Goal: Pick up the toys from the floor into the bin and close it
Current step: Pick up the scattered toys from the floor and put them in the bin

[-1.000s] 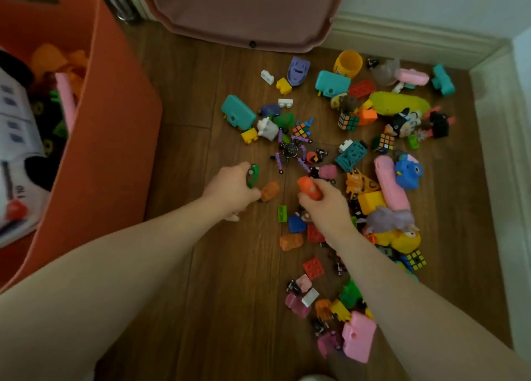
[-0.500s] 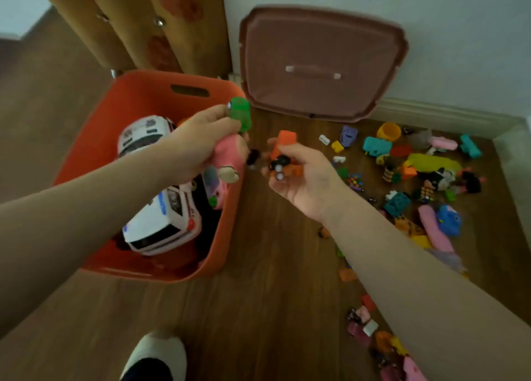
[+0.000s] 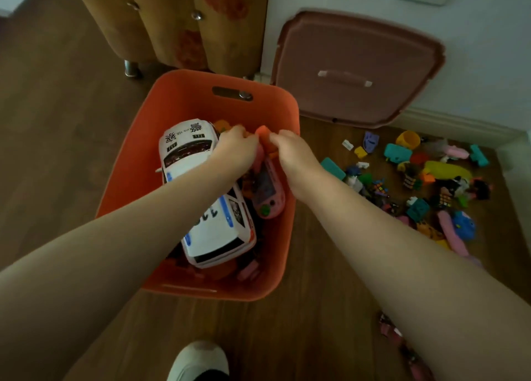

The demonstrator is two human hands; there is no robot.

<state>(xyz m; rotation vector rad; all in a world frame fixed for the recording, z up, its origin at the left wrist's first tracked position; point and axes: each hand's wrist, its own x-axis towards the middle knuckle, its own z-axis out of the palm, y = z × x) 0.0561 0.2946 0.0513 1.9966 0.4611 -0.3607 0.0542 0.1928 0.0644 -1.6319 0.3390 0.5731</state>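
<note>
Reaching over the open orange plastic bin [image 3: 178,102], a person brings both hands together above its far half. The left hand [image 3: 236,148] is curled over the roof end of a white toy police car [image 3: 201,208] that lies slantwise inside; whether it holds anything cannot be told, since the fingers point away from the camera. At about two o'clock from it, almost touching, the right hand [image 3: 290,150] is likewise curled, with a small orange toy piece [image 3: 263,132] showing between the two hands; which hand grips it is unclear. A pink oblong handheld game toy [image 3: 268,189] rests in the bin beneath the right wrist.

Judging by the task, the step in hand is the drop: it is best done by opening the fingers low and well inside the rim, so small pieces fall among the contents rather than bouncing off the car's hard roof.

At three o'clock from the bin, a loose scatter of colourful plastic toys [image 3: 416,179], blocks, figures and small cubes in teal, yellow, pink and blue, still covers the dark wooden floor [image 3: 57,122] near the skirting. The dusky pink square lid [image 3: 356,67] with a moulded handle leans upright against the wall at one o'clock, so closing looks some way off.
</note>
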